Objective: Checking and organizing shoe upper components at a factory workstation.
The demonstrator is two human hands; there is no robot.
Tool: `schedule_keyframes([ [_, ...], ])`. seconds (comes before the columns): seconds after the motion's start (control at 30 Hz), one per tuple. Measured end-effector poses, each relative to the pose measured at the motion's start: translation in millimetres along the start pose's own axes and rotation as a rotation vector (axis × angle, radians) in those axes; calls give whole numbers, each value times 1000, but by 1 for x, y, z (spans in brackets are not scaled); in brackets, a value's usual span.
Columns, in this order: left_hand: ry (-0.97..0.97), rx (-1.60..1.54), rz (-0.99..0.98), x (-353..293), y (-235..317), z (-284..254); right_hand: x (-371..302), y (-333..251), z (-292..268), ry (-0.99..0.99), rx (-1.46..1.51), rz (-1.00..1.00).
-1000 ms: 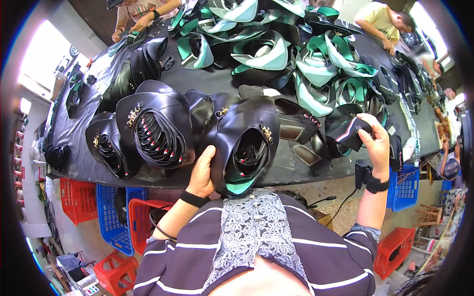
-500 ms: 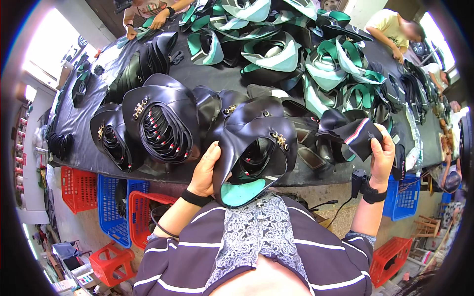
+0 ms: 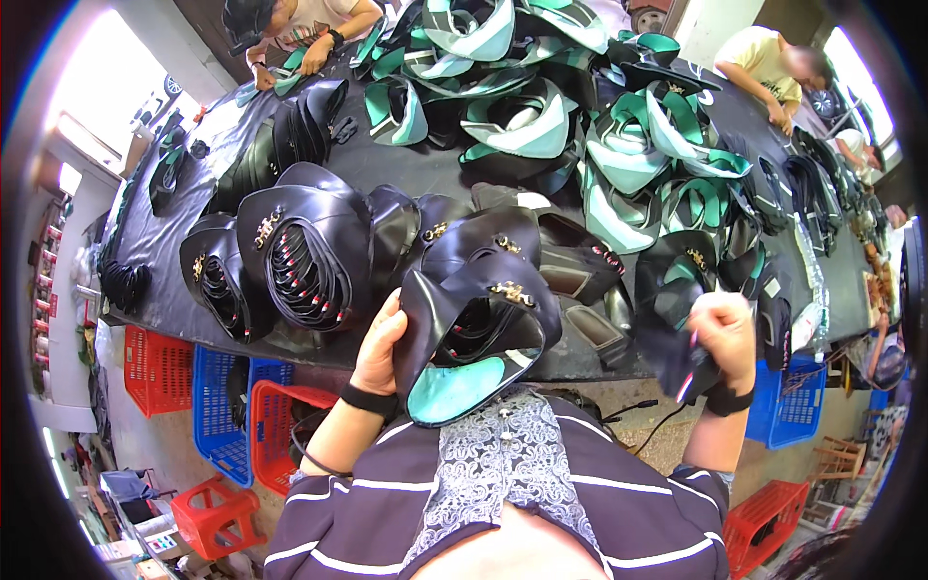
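Note:
At the table's near edge, my left hand [image 3: 380, 350] grips a black leather shoe upper [image 3: 418, 324] by its left side, thumb up. The upper has a gold chain ornament and a teal lining patch at its lower end. Blurred by motion, my right hand [image 3: 727, 336] pinches a dark flat piece [image 3: 667, 362] with a red, white and blue stripe, its folded end hanging down. Just beyond that hand lies another black upper [image 3: 667, 259] with a gold ornament. Nested black uppers [image 3: 348, 217] with bundled straps and red-tipped ends stand left of my left hand.
Teal-lined uppers [image 3: 527, 130] pile up at the far middle of the black-covered table [image 3: 401, 159]. Two people [image 3: 324, 21] [image 3: 764, 58] work across it. Blue [image 3: 217, 430] and red crates [image 3: 155, 375] stand below at left; another blue crate [image 3: 785, 406] is at right.
My right hand has moved down and left, with the striped piece now tilted downward and blurred. The upper in my left hand has shifted left and slightly nearer. A gold-ornamented upper shows beyond my right hand.

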State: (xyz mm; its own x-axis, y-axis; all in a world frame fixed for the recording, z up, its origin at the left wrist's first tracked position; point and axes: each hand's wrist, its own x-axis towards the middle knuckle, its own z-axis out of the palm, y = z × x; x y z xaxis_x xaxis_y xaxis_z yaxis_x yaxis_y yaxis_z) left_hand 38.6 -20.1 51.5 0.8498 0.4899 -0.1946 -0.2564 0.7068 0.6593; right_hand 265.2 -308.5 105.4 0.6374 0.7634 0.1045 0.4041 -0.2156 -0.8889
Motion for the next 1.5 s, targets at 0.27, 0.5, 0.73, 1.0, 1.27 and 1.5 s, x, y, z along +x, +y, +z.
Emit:
schedule_keyframes([
  [0.27,-340,-536,-115,0,6,40,13,-66,79,-548,-518,-408],
  [0.5,-320,-388,-288,-9,2,42,5,-73,88,-148,-643,-505],
  [0.73,-344,322,77,-18,-11,34,11,-91,69,-56,-979,-621],
  [1.0,-326,471,-107,-45,-14,-6,89,-86,-22,414,-1129,-535],
  [1.27,-249,423,-238,-52,-58,-4,136,-31,-24,66,-732,-265],
  [1.5,-487,84,-572,1,-123,25,58,-33,38,-321,-230,-703],
])
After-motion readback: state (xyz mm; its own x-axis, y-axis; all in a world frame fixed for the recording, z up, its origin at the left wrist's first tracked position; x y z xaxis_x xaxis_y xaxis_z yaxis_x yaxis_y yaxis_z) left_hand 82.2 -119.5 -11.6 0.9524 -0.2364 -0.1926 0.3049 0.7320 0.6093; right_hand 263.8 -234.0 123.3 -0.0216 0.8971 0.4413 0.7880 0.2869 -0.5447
